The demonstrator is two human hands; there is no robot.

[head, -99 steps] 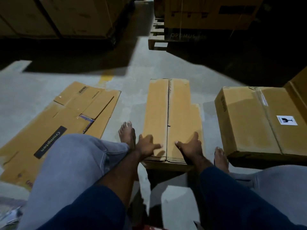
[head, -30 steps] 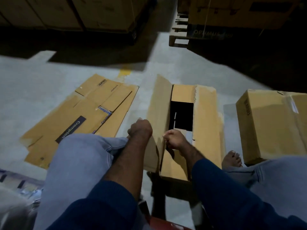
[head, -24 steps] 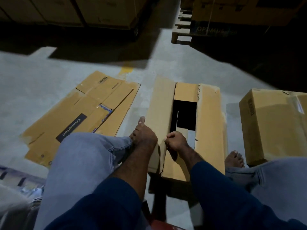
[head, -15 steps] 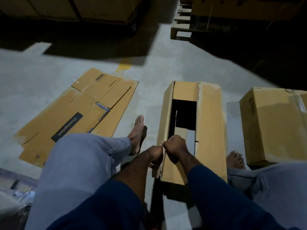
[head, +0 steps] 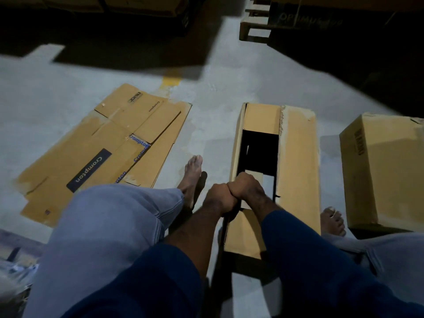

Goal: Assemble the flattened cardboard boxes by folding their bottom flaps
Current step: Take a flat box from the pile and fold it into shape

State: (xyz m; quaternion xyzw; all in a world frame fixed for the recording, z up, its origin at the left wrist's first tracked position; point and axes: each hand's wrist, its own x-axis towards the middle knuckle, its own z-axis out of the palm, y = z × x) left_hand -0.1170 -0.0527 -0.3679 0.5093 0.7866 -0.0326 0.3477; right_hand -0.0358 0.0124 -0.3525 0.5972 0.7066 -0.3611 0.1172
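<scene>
right now the cardboard box (head: 243, 237) stands on the floor (head: 218, 92) between the person's bare feet, with its bottom end facing up. the right long flap (head: 298, 171) lies folded flat over that end, and the short far flap (head: 261, 118) is turned in too, so a dark gap shows in the middle of the box. the long left flap (head: 236, 143) stands upright along the box's left wall, seen edge-on. both hands meet at this flap's near end, the left hand (head: 218, 198) outside the box and the right hand (head: 246, 189) just inside it. their knuckles touch and each grip is curled tight on the cardboard edge.

the step in hand looks like closing the last long flap. the next move calls for swinging it rightward over the gap and pressing it down to meet the right flap's edge. flattened boxes (head: 103, 145) wait to the left of the box, and a finished box (head: 385, 171) sits to its right.
</scene>
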